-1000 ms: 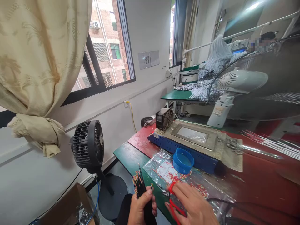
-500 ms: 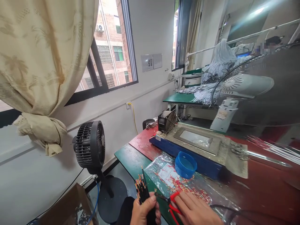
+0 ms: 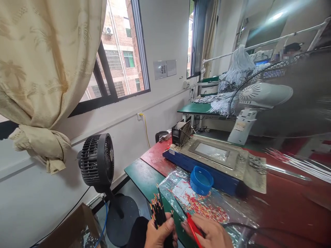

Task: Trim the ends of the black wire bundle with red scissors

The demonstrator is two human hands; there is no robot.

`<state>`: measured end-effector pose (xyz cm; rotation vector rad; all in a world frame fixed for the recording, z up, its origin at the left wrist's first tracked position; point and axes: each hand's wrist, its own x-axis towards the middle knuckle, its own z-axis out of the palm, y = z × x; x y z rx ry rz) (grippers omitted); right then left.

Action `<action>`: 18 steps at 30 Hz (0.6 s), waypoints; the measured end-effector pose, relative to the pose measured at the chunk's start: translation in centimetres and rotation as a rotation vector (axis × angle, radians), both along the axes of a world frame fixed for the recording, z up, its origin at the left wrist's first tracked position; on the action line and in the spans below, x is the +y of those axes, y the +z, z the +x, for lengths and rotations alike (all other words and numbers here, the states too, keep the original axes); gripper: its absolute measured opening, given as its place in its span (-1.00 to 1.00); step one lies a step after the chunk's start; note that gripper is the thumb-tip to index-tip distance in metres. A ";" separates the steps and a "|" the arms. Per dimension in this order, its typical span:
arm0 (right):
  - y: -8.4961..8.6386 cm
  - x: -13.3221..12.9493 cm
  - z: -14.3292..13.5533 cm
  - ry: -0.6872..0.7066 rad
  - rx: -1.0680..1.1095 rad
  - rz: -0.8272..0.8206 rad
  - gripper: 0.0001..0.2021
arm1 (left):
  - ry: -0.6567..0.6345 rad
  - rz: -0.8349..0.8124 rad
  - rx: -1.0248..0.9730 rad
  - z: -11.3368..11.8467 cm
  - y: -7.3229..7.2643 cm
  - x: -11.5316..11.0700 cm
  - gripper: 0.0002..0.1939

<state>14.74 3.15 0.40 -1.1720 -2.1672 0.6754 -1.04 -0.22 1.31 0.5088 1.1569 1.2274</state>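
A bundle of black cables with stripped, coloured wire ends pointing up is gripped in my left hand. One cable end stands apart near my left thumb. To its right, my right hand holds a red-handled tool, its dark tip pointing up and left over the plastic sheet. Red and yellow wire scraps lie scattered on the clear plastic sheet, just beyond my right hand. A blue round dish rests on the sheet's far part.
Behind the dish is a blue-sided machine with a small black fan. A white fan stands at the right, a black fan at the left. White wires lie on the red table. A cardboard box is lower left.
My right hand has turned the tool; its tip has moved away from the cable end near my left thumb and points further up. The whole view has shifted slightly.
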 end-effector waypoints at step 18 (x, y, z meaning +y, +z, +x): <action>2.1 -0.1 -1.0 0.014 0.514 -0.634 -0.52 | -0.040 0.041 0.030 1.3 -0.1 -0.5 -0.44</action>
